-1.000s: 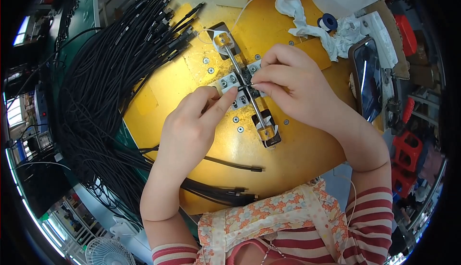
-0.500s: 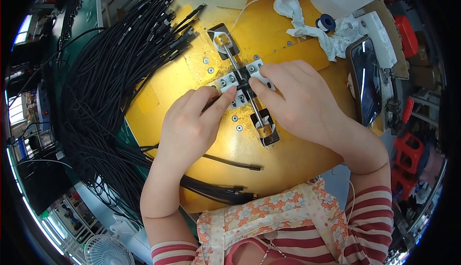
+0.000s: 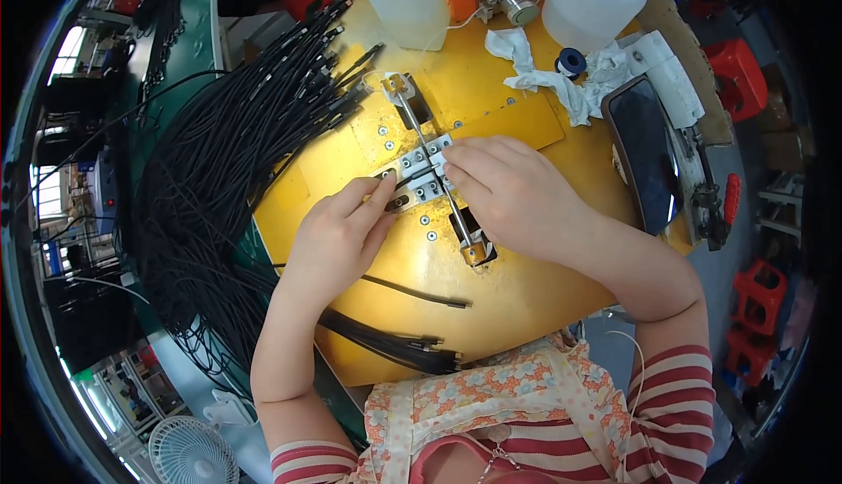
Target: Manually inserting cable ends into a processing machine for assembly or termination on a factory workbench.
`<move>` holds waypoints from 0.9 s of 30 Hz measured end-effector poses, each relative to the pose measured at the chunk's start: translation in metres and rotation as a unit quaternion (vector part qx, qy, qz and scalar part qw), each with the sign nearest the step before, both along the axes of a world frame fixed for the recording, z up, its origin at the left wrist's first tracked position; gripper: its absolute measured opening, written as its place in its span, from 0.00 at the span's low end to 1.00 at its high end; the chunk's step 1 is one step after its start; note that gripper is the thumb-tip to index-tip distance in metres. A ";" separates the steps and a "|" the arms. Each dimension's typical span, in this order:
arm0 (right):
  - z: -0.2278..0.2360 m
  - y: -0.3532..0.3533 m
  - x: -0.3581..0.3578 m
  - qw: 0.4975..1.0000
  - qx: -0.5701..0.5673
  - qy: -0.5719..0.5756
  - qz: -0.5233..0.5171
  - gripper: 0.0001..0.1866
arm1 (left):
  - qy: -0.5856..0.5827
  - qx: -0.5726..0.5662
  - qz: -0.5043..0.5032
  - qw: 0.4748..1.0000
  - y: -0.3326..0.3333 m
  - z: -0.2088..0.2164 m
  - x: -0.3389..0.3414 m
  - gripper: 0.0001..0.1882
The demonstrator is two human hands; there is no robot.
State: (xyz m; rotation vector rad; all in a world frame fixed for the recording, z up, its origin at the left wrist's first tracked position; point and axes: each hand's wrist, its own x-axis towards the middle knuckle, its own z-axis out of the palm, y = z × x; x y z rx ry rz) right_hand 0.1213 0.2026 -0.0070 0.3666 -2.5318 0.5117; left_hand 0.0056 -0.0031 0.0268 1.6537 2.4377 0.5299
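A metal fixture [image 3: 427, 191] with screwed-down blocks sits mid-table, crossed by a thin steel rod [image 3: 410, 117] with brass-coloured ends. My left hand [image 3: 326, 237], at the fixture's left side, pinches a black cable [image 3: 417, 176] between thumb and forefinger. The cable runs over the fixture toward the rod. On the other side, my right hand [image 3: 519, 193] has its thumb and fingers drawn together close to the fixture's right end. What lies between those fingertips is hidden.
A big bundle of black cables [image 3: 202, 160] covers the left side. Several more cables [image 3: 386, 339] lie near the front edge. At the back are a jar [image 3: 408, 10], a white container [image 3: 592, 2] and crumpled tissue [image 3: 570, 103]. A phone [image 3: 645, 155] is at right.
My left hand has drawn back slightly left from the fixture's centre, so the cable and blocks show more. The dark piece that was at the rod's middle no longer shows. The view has shifted slightly.
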 end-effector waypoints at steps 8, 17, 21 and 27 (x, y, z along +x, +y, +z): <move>0.000 0.006 0.003 0.998 0.058 0.023 -0.012 0.09 | -0.056 -0.026 0.112 0.992 -0.029 -0.004 0.039 0.09; -0.001 0.006 0.003 0.998 0.058 0.020 -0.019 0.04 | -0.071 0.017 0.149 0.986 -0.039 0.006 0.041 0.07; -0.004 0.005 0.002 0.999 0.038 0.027 -0.022 0.03 | -0.114 0.034 0.210 0.970 -0.059 0.025 0.041 0.06; -0.008 0.006 0.002 0.999 0.044 0.024 -0.020 0.02 | -0.313 -0.280 0.007 0.908 -0.072 0.038 0.056 0.09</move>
